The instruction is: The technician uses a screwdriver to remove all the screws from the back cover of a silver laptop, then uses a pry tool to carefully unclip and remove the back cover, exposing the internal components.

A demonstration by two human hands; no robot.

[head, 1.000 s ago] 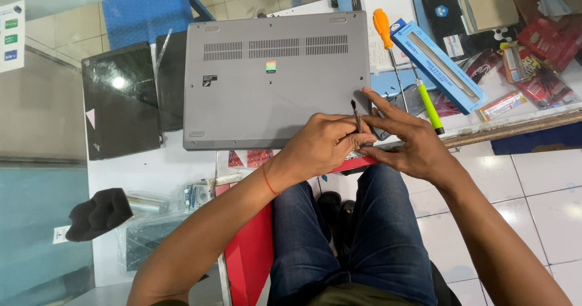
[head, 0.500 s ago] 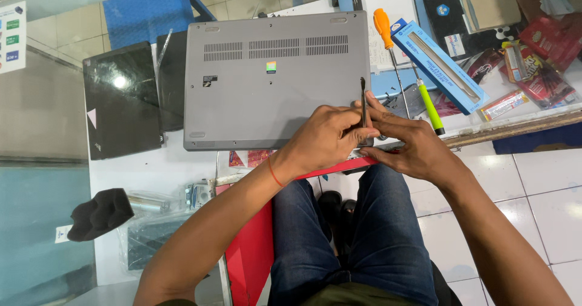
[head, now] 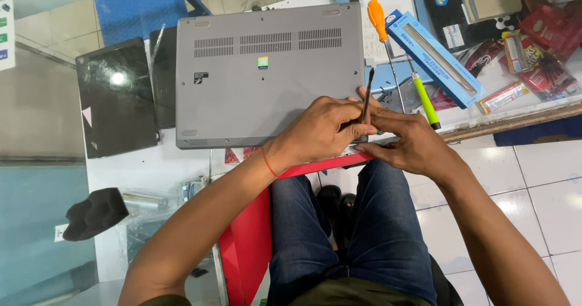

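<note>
A grey laptop (head: pixel 260 94) lies upside down on the white table, its vented bottom cover up. My left hand (head: pixel 318 133) rests on its near right corner, fingers curled around a thin black pry tool (head: pixel 367 95) that stands tilted at the laptop's right edge. My right hand (head: pixel 409 141) presses against the same corner from the right, fingers touching the tool's lower part and the left hand.
An orange-handled screwdriver (head: pixel 380 26) and a green-handled one (head: pixel 425 103) lie right of the laptop, beside a blue box (head: pixel 433 57). A black laptop (head: pixel 115 103) sits to the left. Snack packets (head: pixel 545 45) crowd the far right. A black cloth (head: pixel 94 212) lies lower left.
The black pry tool has risen more upright at the laptop's right edge, and both hands have closed in tighter around the corner.
</note>
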